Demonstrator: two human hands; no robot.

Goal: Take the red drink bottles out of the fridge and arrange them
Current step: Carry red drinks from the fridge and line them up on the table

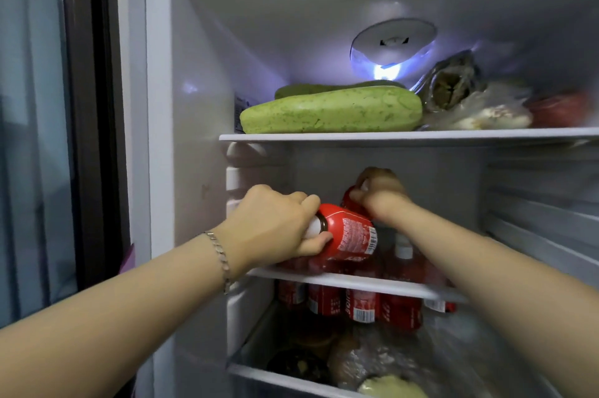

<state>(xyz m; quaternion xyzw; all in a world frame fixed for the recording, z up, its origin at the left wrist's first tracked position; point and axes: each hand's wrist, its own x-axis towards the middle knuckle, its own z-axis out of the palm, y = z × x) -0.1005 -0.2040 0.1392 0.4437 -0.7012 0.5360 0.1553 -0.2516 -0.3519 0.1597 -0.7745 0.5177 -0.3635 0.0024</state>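
— What sort of place is this?
— A home, by the look: an open white household fridge point(201, 73), with a pale green speckled marrow point(330, 110) and clear plastic food bags point(476, 110) on its white-edged shelf point(389, 137).

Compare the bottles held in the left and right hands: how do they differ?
The front bottle, gripped by the left hand, is tipped sideways, cap and label showing; the back bottle, gripped by the right hand, is mostly hidden. The front bottle is nearer than the back bottle. Both are red.

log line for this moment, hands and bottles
stage: pickup in fridge | left hand: grips tilted red bottle at neck | right hand: grips second red bottle | middle shelf: other red bottles standing
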